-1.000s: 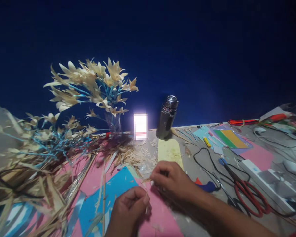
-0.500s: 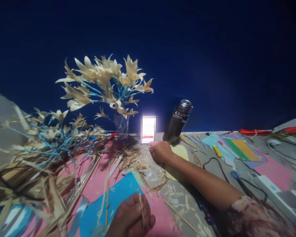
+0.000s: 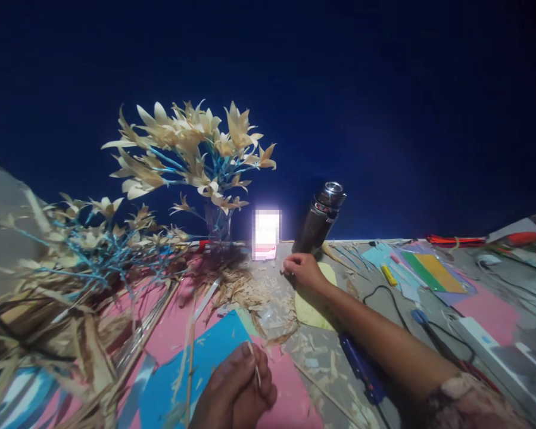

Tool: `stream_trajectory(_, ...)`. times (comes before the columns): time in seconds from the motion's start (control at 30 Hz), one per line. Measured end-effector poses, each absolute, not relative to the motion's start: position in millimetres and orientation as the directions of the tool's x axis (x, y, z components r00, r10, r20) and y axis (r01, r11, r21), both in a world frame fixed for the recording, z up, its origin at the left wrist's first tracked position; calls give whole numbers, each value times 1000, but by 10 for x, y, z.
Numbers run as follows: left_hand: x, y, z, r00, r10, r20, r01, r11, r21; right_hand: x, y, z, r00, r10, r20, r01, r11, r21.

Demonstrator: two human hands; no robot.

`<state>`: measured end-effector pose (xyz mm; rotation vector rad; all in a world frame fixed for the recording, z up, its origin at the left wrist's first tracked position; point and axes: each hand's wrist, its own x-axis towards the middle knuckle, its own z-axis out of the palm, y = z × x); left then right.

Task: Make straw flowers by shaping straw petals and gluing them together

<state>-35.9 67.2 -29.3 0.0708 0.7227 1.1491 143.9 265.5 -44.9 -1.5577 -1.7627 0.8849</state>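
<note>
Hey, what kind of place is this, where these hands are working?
Probably a home craft table set against a dark blue wall: coloured paper sheets, red scissors, straw shavings and handmade straw flowers in a vase cover it.

You are at a home craft table (image 3: pixel 429 310) set against a dark blue wall (image 3: pixel 384 89). Sheets of coloured paper (image 3: pixel 433 271) lie at the right of the frame, and straw shavings (image 3: pixel 250 292) litter the middle. At the left, handmade straw flowers (image 3: pixel 192 143) stand in a glass vase (image 3: pixel 218 223). A glue gun (image 3: pixel 361 369) lies at lower right, and a steel flask (image 3: pixel 321 217) stands at the back.
</note>
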Motion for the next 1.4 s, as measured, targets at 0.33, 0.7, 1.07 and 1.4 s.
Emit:
stream_trajectory(0.33,-204,602,5,87,861,-502,-711,406,574,1828,2156,-184,-23,1000,13,394,21,-919)
stream_trajectory(0.7,-233,545,41,81,874,-478,-719,383,580,1737,2046,52,-38,999,-23,388,-6,-922)
stream_trajectory(1.07,-48,382,257,26,936,-351,-514,314,798,1800,517,242,-299,618,727,463,760,-456)
stream_trajectory(1.4,-23,238,179,-113,936,-334,-403,264,876,1791,365,166,-456,518,724,557,801,-222)
